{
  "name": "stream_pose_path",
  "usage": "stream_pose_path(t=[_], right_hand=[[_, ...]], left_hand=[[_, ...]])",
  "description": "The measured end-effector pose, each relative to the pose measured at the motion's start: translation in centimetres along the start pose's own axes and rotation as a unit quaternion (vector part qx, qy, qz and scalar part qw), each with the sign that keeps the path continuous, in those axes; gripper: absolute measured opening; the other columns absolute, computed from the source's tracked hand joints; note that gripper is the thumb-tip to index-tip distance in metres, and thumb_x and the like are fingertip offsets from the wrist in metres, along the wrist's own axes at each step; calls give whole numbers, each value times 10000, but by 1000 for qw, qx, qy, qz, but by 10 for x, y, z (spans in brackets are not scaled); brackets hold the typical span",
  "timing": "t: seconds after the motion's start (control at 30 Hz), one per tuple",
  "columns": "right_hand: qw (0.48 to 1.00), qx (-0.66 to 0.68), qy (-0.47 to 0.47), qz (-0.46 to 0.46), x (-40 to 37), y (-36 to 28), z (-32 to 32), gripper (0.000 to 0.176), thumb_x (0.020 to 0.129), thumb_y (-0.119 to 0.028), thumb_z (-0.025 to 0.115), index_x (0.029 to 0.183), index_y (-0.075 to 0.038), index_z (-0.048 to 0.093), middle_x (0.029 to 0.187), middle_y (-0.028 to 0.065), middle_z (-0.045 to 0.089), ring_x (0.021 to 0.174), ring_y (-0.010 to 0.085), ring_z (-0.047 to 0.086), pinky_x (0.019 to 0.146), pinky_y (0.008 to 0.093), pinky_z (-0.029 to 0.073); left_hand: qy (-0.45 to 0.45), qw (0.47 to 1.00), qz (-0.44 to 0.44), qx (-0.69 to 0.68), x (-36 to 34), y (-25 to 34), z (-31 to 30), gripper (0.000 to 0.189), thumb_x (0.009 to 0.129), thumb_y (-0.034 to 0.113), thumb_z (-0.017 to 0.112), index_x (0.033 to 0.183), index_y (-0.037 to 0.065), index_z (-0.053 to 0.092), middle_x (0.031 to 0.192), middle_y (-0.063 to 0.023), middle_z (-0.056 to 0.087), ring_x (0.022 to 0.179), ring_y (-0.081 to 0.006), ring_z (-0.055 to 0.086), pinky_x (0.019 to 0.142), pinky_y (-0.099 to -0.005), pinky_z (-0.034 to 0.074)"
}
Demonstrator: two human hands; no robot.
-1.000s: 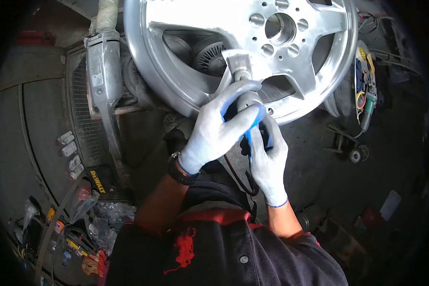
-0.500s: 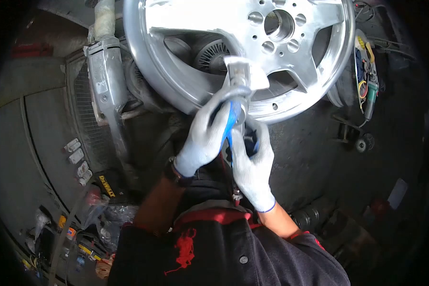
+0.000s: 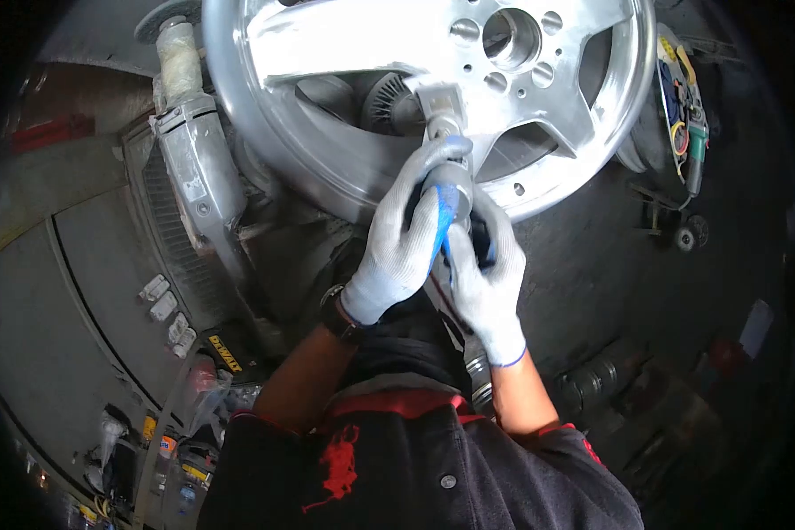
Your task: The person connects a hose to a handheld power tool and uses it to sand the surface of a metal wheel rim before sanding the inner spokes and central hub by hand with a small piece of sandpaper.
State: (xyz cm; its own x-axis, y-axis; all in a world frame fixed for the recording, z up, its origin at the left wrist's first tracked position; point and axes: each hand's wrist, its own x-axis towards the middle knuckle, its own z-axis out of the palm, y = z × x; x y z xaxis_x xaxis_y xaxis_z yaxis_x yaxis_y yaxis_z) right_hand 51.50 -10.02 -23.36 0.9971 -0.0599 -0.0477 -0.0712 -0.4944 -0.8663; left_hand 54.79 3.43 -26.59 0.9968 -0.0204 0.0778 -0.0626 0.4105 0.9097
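Left hand [image 3: 396, 252], gloved, is mostly closed round the upper body of a grey handheld tool [image 3: 458, 179]: index finger hooked over near the neck, blue-coated thumb pressed along the side. Right hand [image 3: 490, 291], gloved too, is curled in just below, closed on the lower body; fingertips partly hidden, so can't tell exact finger placement there. Both grips look firm, neither hand open. Black watch [image 3: 343, 320] on the left wrist. Tool points away from the wearer, its flat head [image 3: 439, 99] now up at the inner end of a spoke on the silver wheel [image 3: 265, 150], between two window openings and just short of the hub bore [image 3: 511, 40]. Looks like contact or very near it; can't confirm pressure or whether it's running. My read: with the head there, work is on the narrow face between the openings, and the edges either side are the spots it could catch. Wheel lies face up ahead of the hands, face bright, barrel duller through the openings; a finned round part [image 3: 393, 104] shows through one of them. Further out left: large grey machine housing [image 3: 201, 168] with a wrapped end [image 3: 181, 62], then a yellow-lettered DeWalt case [image 3: 225, 352] nearer the body. Further right: a green-bodied power tool [image 3: 697, 155] hanging by a cluttered holder [image 3: 673, 88].
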Motion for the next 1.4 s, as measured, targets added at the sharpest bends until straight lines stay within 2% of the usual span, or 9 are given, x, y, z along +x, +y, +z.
stream_pose_path(t=[0.13,0.3,0.4,0.53,0.6,0.8,1.1,1.23,1.4], right_hand=[[999,27,-37,28,17,-3,-11,431,923,-119,761,1302,47,637,1188,231,718,1099,285,711,963,367,534],[993,23,-37,110,-18,-16,-22,411,951,-139,738,1306,44,641,1192,217,717,1099,258,701,962,361,531],[988,35,-36,144,-29,-24,-25,402,963,-142,725,1314,34,640,1186,204,720,1075,214,688,952,349,529],[989,38,-39,141,-18,-17,-22,407,976,-155,714,1330,26,630,1166,184,724,1059,186,672,938,334,525],[982,91,-21,165,-5,-13,-17,409,974,-159,718,1329,24,631,1150,176,726,1048,180,671,935,333,523],[992,73,-47,97,14,-8,-24,404,985,-164,704,1331,31,629,1154,171,724,1040,179,667,941,331,518],[971,107,-64,204,-8,-6,-36,417,989,-181,706,1332,43,624,1160,161,719,1052,168,654,944,329,520],[989,66,-75,107,28,-4,-30,414,993,-199,702,1330,29,628,1124,145,723,1019,173,654,941,331,513],[989,69,-75,104,10,9,-42,442,998,-202,689,1357,42,606,1231,179,701,1136,208,650,1015,357,492]], left_hand=[[-19,995,7,100,13,10,3,474,1101,249,418,1459,-57,471,1428,-174,563,1325,-242,523,1140,-372,385],[-30,992,-97,77,-16,14,11,398,1072,122,409,1406,-57,530,1370,-171,600,1271,-228,556,1097,-357,424],[-16,985,-162,57,-22,23,16,372,1024,97,583,1371,-35,572,1175,-117,699,1088,-134,632,958,-304,512],[-6,990,-118,80,-4,25,16,373,1016,113,625,1358,-27,584,1125,-108,712,1046,-130,647,924,-299,525],[-29,987,-124,94,12,34,14,367,1040,105,539,1371,-49,577,1311,-161,646,1216,-192,592,1065,-336,453],[12,991,-96,94,18,24,21,358,1039,89,551,1369,-46,581,1298,-147,655,1201,-174,601,1038,-328,474],[-4,987,-130,99,-2,23,27,378,1028,81,554,1381,-52,569,1282,-150,651,1186,-183,606,1042,-334,470],[8,988,-55,143,27,22,21,389,1032,138,574,1382,-32,572,1285,-135,658,1154,-173,628,1007,-315,494],[0,988,-90,123,10,5,31,386,1038,102,583,1399,-33,563,1256,-108,649,1131,-143,617,984,-303,504]])
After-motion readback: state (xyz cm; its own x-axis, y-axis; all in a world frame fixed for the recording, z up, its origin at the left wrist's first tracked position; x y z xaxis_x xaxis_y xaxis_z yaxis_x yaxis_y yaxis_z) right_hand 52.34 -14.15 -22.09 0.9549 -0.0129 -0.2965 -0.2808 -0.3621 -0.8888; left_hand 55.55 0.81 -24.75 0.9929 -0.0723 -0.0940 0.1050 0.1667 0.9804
